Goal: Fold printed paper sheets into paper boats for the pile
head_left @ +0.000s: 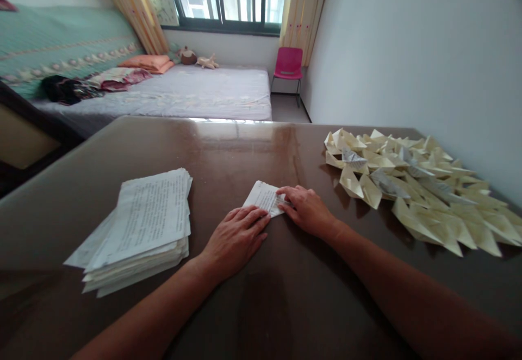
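A small folded sheet of printed paper (261, 197) lies on the brown table in front of me. My left hand (236, 237) rests flat with its fingertips on the paper's lower left edge, fingers stretched out. At the paper's right side, my right hand (305, 208) has its index finger on top and its thumb at the edge, closed on the paper. The fingers cover part of the folds. To the left of my hands is a stack of printed sheets (142, 218). On the right, many folded paper boats (408, 169) sit crowded together, mostly cream, some with print.
The glossy table (220, 153) reaches to a bed (212, 91) beyond its far edge. A pink chair (289, 63) stands by the window. A white wall (408, 50) runs along the right, and a dark-framed chair back (28, 131) is at the left.
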`<state>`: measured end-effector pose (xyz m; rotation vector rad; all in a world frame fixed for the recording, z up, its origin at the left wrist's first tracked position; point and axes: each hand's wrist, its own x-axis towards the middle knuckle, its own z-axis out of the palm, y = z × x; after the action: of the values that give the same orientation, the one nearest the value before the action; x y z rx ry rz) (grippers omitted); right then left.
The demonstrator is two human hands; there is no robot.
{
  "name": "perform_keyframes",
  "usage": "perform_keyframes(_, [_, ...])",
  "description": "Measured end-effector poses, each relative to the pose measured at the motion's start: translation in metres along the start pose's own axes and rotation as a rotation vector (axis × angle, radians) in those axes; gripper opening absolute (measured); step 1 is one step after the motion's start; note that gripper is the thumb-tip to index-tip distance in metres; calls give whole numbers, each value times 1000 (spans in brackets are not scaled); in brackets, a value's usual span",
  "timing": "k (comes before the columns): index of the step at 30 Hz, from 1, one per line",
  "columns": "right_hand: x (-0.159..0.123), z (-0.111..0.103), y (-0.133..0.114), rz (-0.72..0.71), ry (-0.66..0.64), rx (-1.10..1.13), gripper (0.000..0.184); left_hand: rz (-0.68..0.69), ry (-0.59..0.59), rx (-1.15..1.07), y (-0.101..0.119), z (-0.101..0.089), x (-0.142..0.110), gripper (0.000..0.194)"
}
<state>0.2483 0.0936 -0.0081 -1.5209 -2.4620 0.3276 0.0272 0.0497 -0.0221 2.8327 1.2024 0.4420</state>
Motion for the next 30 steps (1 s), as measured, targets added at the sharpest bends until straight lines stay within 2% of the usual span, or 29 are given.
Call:
perform_keyframes(10, [0, -1, -3, 14, 21, -4, 26, -17, -41, 16, 4, -2, 1, 38])
perform_keyframes(13, [-4, -7, -13, -60, 82, -104, 21, -23, -41, 20, 4, -1, 1, 39])
perform_keyframes(15, [-6, -9, -18, -142, 35, -139, 15, -27, -38, 24, 4, -1, 1, 39])
perform_keyframes(17, [-7, -12, -18, -164, -53, -102, 18, -29, -37, 25, 4, -1, 1, 39])
perform_keyframes(20, [-6, -18, -9, -87, -146, -29, 17, -30, -45, 13, 5, -3, 1, 39])
perform_keyframes(23, [-7, -25, -2, -39, -154, -55, 11, -30, -51, -6, 5, -3, 1, 39])
perform_keyframes(26, [-8, -26, -6, -127, -105, -44, 15, -61, -11, -29, 0, -1, 0, 38])
perform_keyframes(30, [-7, -17, -11, -226, -69, -41, 21, -202, 119, -47, -13, -1, -2, 43])
